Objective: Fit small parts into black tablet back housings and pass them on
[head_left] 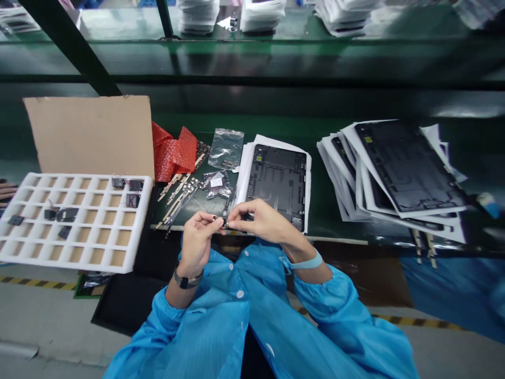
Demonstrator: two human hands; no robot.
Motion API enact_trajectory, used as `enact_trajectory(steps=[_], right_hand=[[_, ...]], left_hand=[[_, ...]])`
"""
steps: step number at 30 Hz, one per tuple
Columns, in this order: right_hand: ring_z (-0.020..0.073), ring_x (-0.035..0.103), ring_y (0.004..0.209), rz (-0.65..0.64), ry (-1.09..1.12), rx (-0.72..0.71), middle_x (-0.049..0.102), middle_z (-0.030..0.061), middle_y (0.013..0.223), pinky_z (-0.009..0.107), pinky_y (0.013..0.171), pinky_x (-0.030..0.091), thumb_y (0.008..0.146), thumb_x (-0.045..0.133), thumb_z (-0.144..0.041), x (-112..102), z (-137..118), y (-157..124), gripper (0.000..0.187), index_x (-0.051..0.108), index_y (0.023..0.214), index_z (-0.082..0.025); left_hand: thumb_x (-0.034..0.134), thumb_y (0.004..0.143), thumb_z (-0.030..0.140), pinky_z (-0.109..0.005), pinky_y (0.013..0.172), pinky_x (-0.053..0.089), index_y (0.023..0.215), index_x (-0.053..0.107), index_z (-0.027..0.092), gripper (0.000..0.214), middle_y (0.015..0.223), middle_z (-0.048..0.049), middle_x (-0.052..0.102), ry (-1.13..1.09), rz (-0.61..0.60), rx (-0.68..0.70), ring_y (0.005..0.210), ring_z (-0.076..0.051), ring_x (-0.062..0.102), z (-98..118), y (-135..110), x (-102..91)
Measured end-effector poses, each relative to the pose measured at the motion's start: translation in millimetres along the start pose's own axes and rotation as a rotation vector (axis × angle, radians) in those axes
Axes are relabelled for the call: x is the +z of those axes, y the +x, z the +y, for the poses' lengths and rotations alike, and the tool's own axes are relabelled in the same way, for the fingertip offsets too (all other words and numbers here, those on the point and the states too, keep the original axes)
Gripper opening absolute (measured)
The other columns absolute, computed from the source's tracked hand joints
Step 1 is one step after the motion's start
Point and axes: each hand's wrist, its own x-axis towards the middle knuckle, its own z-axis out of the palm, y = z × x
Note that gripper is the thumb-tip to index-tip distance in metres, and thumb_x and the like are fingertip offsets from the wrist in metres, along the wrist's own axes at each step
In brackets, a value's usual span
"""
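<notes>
At the bench's front edge, my left hand pinches a small dark electronic part, too small to name further. Thumb and fingertips of my right hand are closed on the same part from the other side. Just beyond my right hand lies a black tablet back housing on white sheets, its ribbed inside facing up. Several long flex circuit strips are heaped beyond my left hand. Beside them is a small bag of parts, with a clear plastic bag behind it.
A white foam tray with a few small dark modules stands at left against a cardboard flap. Red bubble wrap lies beside it. More housings are stacked between white sheets at right. Paper stacks sit on the far shelf.
</notes>
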Motion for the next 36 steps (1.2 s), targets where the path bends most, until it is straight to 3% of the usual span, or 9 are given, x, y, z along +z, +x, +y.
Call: enact_trajectory(steps=[4, 9, 15, 19, 22, 25, 28, 32, 36], right_hand=[[0.0152, 0.059, 0.068, -0.014, 0.123, 0.034, 0.066, 0.0005, 0.073, 0.029, 0.070, 0.048, 0.082, 0.075, -0.035, -5, 7, -10, 0.026, 0.070, 0.097, -0.015], [0.0168, 0.063, 0.080, 0.004, 0.281, 0.109, 0.067, 0.0030, 0.086, 0.030, 0.077, 0.052, 0.077, 0.084, -0.038, -23, 29, -46, 0.046, 0.067, 0.114, -0.015], [0.0174, 0.064, 0.084, 0.314, 0.352, 0.126, 0.066, 0.0044, 0.094, 0.028, 0.072, 0.054, 0.075, 0.086, -0.036, -33, 55, -102, 0.049, 0.064, 0.116, -0.019], [0.0182, 0.065, 0.078, 0.555, 0.307, 0.105, 0.069, 0.0061, 0.096, 0.030, 0.067, 0.055, 0.077, 0.086, -0.037, -38, 57, -130, 0.046, 0.065, 0.114, -0.021], [0.0223, 0.069, 0.090, 0.698, 0.227, 0.047, 0.072, 0.0083, 0.099, 0.033, 0.077, 0.057, 0.077, 0.085, -0.037, -44, 57, -138, 0.040, 0.069, 0.108, -0.020], [0.0252, 0.070, 0.098, 0.751, 0.167, 0.028, 0.074, 0.0092, 0.102, 0.039, 0.090, 0.057, 0.078, 0.083, -0.038, -50, 64, -134, 0.033, 0.072, 0.102, -0.019], [0.0259, 0.071, 0.100, 0.708, 0.184, 0.040, 0.075, 0.0087, 0.101, 0.043, 0.097, 0.056, 0.079, 0.079, -0.037, -54, 76, -126, 0.030, 0.073, 0.102, -0.018], [0.0251, 0.072, 0.100, 0.660, 0.229, 0.046, 0.076, 0.0086, 0.102, 0.042, 0.095, 0.057, 0.079, 0.076, -0.033, -58, 88, -119, 0.031, 0.071, 0.105, -0.018], [0.0240, 0.073, 0.099, 0.642, 0.195, 0.038, 0.076, 0.0088, 0.102, 0.039, 0.092, 0.058, 0.081, 0.072, -0.028, -63, 88, -120, 0.031, 0.070, 0.109, -0.017]], left_hand=[[0.093, 0.054, 0.026, -0.024, 0.057, 0.055, 0.072, 0.061, 0.016, 0.038, 0.071, -0.0001, 0.071, 0.052, -0.043, 0.017, 0.054, -0.011, 0.065, 4, 3, 8.5], [0.090, 0.057, 0.027, -0.025, 0.059, 0.055, 0.079, 0.068, 0.015, 0.033, 0.071, -0.0010, 0.071, 0.186, -0.176, -0.014, 0.058, -0.012, 0.064, 0, 8, 25.7], [0.083, 0.064, 0.026, -0.025, 0.063, 0.051, 0.073, 0.071, 0.015, 0.018, 0.072, -0.0042, 0.072, 0.470, -0.398, 0.011, 0.066, -0.014, 0.064, -24, 14, 52.1], [0.075, 0.072, 0.023, -0.026, 0.064, 0.050, 0.073, 0.071, 0.016, 0.008, 0.078, -0.0056, 0.074, 0.593, -0.575, 0.188, 0.070, -0.015, 0.065, -27, 13, 81.0], [0.072, 0.076, 0.022, -0.027, 0.068, 0.051, 0.075, 0.070, 0.017, 0.005, 0.085, -0.0063, 0.076, 0.629, -0.663, 0.311, 0.074, -0.016, 0.066, -25, 15, 97.4], [0.072, 0.075, 0.021, -0.026, 0.065, 0.050, 0.077, 0.070, 0.017, 0.004, 0.080, -0.0043, 0.074, 0.701, -0.655, 0.323, 0.070, -0.015, 0.064, -30, 24, 101.3], [0.071, 0.073, 0.018, -0.025, 0.060, 0.047, 0.076, 0.069, 0.018, 0.004, 0.072, -0.0011, 0.070, 0.808, -0.613, 0.260, 0.061, -0.013, 0.059, -41, 35, 97.0], [0.069, 0.074, 0.015, -0.024, 0.055, 0.042, 0.075, 0.071, 0.018, 0.004, 0.067, 0.0006, 0.068, 0.951, -0.552, 0.241, 0.055, -0.012, 0.054, -51, 39, 94.2], [0.069, 0.074, 0.011, -0.024, 0.057, 0.042, 0.074, 0.072, 0.017, 0.007, 0.065, 0.0010, 0.068, 1.050, -0.568, 0.226, 0.056, -0.012, 0.056, -48, 39, 98.9]])
